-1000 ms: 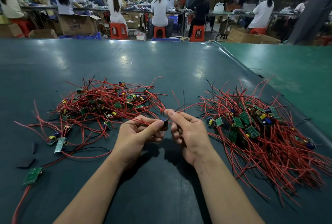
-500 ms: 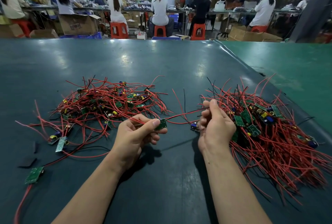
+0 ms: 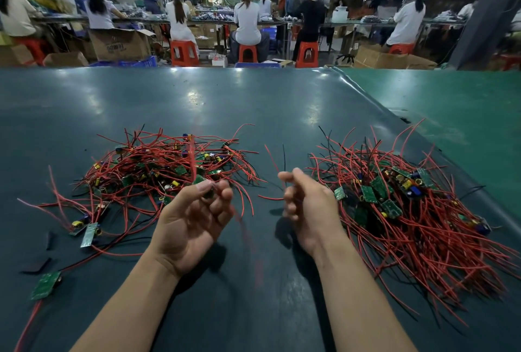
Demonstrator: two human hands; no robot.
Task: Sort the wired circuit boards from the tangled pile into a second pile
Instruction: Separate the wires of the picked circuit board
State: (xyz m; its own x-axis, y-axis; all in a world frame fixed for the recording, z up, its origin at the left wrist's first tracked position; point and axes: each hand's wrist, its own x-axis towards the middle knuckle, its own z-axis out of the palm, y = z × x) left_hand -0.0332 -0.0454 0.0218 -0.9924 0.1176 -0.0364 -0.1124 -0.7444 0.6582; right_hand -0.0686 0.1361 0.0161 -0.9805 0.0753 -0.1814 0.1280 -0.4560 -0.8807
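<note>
Head view shows the left hand [image 3: 194,219] palm-up, thumb and fingertips pinching a small green circuit board [image 3: 208,191], its red lead [image 3: 192,157] blurred and running up and away from the pinch over the left pile [image 3: 158,171]. That lead's long axis seems to lie nearly straight away from the person; which way the board itself faces is too blurred to tell. Beside that grip, the right hand [image 3: 306,202] is loosely curled, holding nothing I can make out (a loose red wire lies just next to it), with the right pile [image 3: 408,205] beyond its knuckles. To do this step well, I judge the board should be held by its edges while the lead is drawn clear of neighbouring wires, not yanked, before setting it down.
</note>
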